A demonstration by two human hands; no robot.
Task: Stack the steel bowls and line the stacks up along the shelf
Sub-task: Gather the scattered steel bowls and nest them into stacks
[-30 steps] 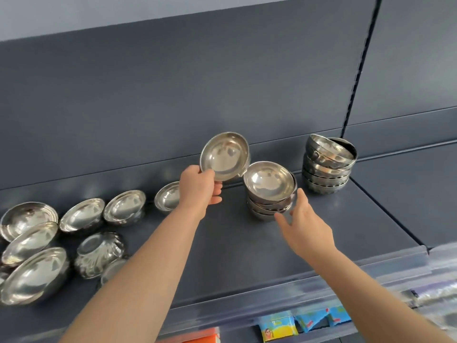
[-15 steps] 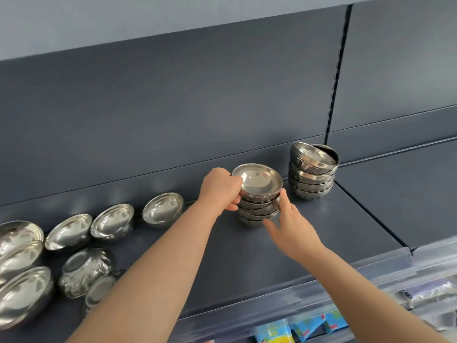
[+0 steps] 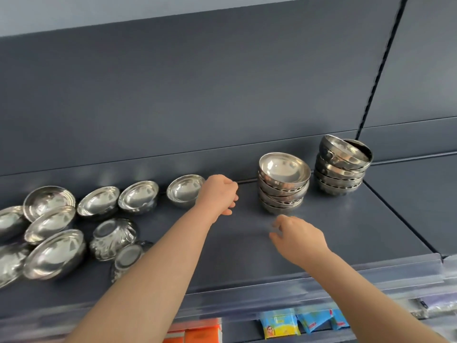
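**Q:** Wondering where the hands were?
**A:** Left hand (image 3: 218,194) was loosely curled, empty, beside a single steel bowl (image 3: 184,190). Right hand (image 3: 298,237) hung spread, empty, before the nearer stack (image 3: 283,184) on the shelf (image 3: 346,231).

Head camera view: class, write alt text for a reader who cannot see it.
A person's left hand reaches toward a single steel bowl on a dark shelf, while the right hand hovers empty below a stack of bowls. A second, taller stack stands to its right, and loose bowls lie scattered at left.
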